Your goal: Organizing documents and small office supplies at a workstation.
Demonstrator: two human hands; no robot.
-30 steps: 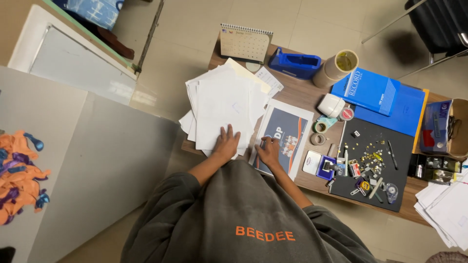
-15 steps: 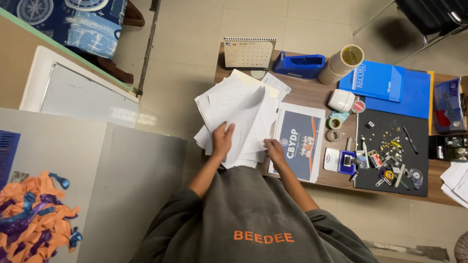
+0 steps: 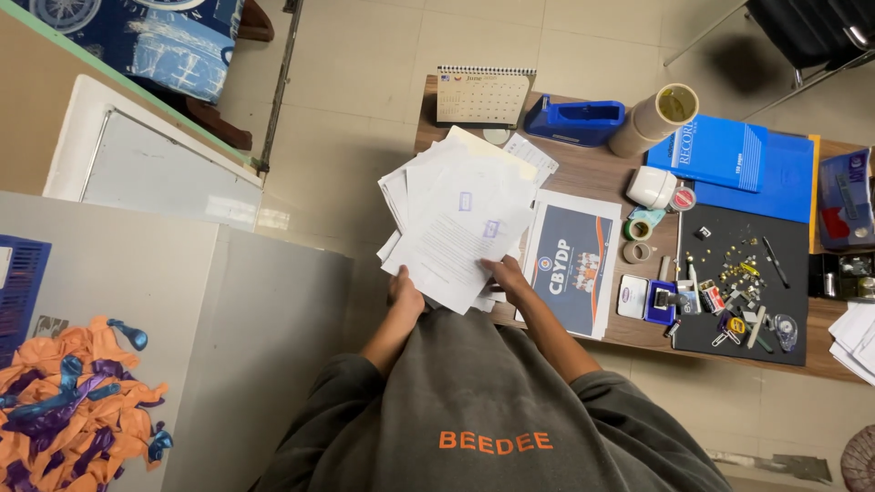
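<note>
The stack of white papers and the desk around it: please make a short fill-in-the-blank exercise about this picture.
1. Both hands, left hand and right hand, hold a stack of white ____.
2. The calendar stands at the far edge of the ____ desk.
3. The balloons on the grey surface are mostly ____.
4. The black mat lies to the ____ of the poster.

Missing words: papers; wooden; orange; right

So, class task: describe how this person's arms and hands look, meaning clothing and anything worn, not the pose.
Both forearms are bare, with dark grey sweatshirt sleeves pushed up toward the elbows. The sweatshirt carries orange block lettering. The left hand and right hand are bare: no gloves, and no rings or watch can be made out.
</note>
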